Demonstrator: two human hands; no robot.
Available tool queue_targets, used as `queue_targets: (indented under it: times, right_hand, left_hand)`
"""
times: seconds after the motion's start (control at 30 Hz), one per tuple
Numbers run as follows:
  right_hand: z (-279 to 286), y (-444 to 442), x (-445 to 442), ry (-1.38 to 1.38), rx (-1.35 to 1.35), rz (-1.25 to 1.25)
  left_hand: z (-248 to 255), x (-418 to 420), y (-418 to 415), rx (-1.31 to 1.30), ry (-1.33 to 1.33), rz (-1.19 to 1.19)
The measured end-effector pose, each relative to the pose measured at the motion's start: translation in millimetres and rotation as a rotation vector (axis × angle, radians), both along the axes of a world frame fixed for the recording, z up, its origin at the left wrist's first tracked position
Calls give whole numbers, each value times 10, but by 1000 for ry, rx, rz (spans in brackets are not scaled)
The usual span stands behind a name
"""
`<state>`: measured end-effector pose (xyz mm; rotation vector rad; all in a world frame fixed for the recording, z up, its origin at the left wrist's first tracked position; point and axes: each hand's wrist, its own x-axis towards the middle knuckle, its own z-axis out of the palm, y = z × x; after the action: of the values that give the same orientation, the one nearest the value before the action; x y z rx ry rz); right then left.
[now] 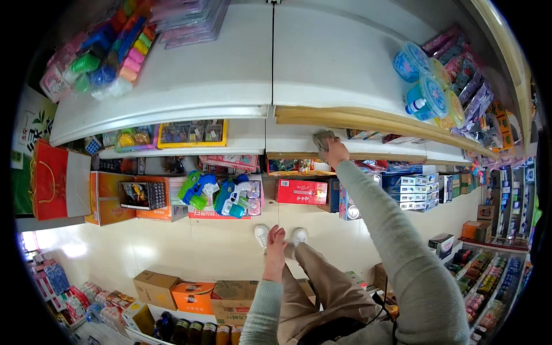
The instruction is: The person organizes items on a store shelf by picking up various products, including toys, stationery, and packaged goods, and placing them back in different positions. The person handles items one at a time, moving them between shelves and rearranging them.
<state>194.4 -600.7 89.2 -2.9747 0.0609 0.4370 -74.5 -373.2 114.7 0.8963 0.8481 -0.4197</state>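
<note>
My right hand grips a crumpled grey-brown cloth against the white lower shelf, just under the wood-edged board above. My left hand hangs over the aisle in front of my body, empty, its fingers loosely curled and a little apart. Above both hands spreads a wide white shelf with a dark seam down its middle. Right of the cloth, flat packages lie on the lower shelf, partly hidden by the wooden edge strip.
Blue-lidded tubs stand at the upper shelf's right end, colourful modelling-clay packs at its left. A yellow-framed display box sits lower left. Floor-level goods include toy guns and a red carton. Cardboard boxes line the aisle behind me.
</note>
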Motion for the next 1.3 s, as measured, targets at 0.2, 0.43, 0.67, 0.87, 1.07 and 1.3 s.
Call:
queue_targets:
  times: [0.2,0.43,0.67,0.87,1.07,1.3]
  right_hand:
    - [44,232,-63,-58,-8,-108]
    - [171,51,-118,-351,446,-241]
    - [2152,418,-827,-224,671,119]
    - [3403,858,-84,-523,572,309]
    - [2985,1141,635,-341,133,592]
    - [2745,1350,1220,-522,-114,605]
  left_hand:
    - [268,492,420,182,-40,20]
    - [1664,1747,473,1216,-1187,-149]
    - [2443,2934,765,1676,-1318,-186]
    - [2222,3351,686,1726,-1187,-206]
    - [2241,3407,535,1638,-1178,-170]
    - [2254,3361,626,1661,-1178,-236]
